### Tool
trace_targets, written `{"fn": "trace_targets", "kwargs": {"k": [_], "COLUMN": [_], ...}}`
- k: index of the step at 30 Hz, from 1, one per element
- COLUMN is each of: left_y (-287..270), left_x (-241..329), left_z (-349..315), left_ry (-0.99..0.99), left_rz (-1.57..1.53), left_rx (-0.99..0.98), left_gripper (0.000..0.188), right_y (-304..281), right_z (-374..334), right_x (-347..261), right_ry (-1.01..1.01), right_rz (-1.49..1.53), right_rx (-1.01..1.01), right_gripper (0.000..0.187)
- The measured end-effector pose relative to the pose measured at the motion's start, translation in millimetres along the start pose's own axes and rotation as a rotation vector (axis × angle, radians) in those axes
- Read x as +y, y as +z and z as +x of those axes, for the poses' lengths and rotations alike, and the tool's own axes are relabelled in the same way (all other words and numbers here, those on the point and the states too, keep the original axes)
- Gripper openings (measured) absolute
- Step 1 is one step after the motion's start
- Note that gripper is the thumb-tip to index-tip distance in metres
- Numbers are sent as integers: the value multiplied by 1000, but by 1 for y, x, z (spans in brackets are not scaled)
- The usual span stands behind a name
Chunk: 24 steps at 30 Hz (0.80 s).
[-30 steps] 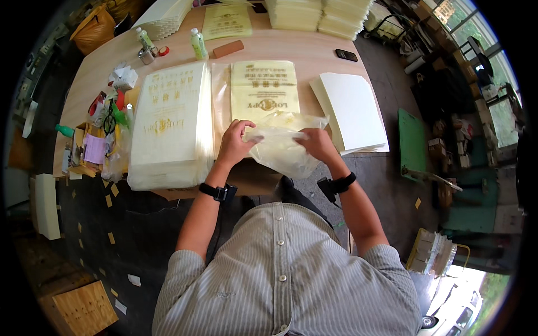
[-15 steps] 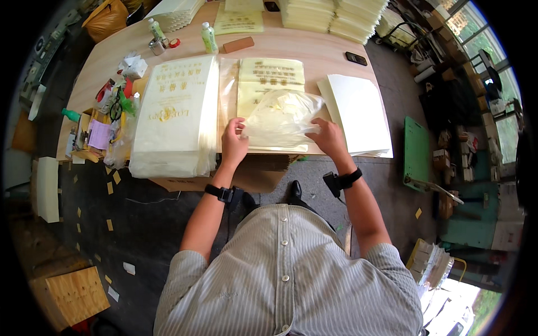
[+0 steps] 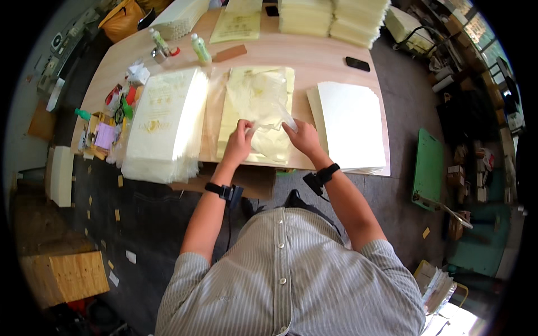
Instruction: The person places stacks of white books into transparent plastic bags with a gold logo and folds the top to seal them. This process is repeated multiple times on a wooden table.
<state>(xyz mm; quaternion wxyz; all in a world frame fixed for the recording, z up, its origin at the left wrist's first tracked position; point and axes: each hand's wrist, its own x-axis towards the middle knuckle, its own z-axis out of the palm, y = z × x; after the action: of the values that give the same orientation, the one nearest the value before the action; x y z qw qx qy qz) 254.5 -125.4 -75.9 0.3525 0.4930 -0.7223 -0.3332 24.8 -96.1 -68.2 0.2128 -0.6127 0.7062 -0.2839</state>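
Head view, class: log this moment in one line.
left hand: grips clear plastic | right hand: grips it | beneath: yellow sheet

Gold print on the bags, fainter marks around them.
From where I stand, the boldest printing is on the tall stack of clear bags point(image 3: 162, 120) at the left of the tabletop point(image 3: 314, 59): rows of East Asian characters, with large Latin capitals and a gold emblem at the end nearer the wearer. The pale yellow bags point(image 3: 231, 120) in the middle carry gold print too, but crumpled clear plastic point(image 3: 267, 115) lies across it and blurs it past reading. Smaller gold lines mark the yellow printed sheet point(image 3: 237, 27) at the far side. The bottle point(image 3: 200, 49) wears a green label, its print too small to read; a small mark on the striped shirt point(image 3: 246, 269) is equally illegible.
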Motion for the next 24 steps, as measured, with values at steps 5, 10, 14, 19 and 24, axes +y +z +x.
{"fn": "trace_targets", "kwargs": {"k": [5,10,14,19,24], "left_y": [4,2,-2,-11,-19], "left_x": [-47,-15,-29,-35,25], "left_z": [12,11,10,1,-37], "left_ry": [-70,-202,-176,-61,109], "left_rz": [-52,-347,-241,-316,-78], "left_rx": [134,172,75,234,335], "left_gripper": [15,23,34,36,32], "right_y": [2,6,11,3,-47], "right_z": [3,16,14,-12,-98], "right_x": [23,43,34,38,87], "right_ry": [-88,-194,-242,-357,-183], "right_rz": [70,58,11,-49,176], "right_rx": [-99,1,-66,-50,61], "right_gripper": [31,30,41,63,45]}}
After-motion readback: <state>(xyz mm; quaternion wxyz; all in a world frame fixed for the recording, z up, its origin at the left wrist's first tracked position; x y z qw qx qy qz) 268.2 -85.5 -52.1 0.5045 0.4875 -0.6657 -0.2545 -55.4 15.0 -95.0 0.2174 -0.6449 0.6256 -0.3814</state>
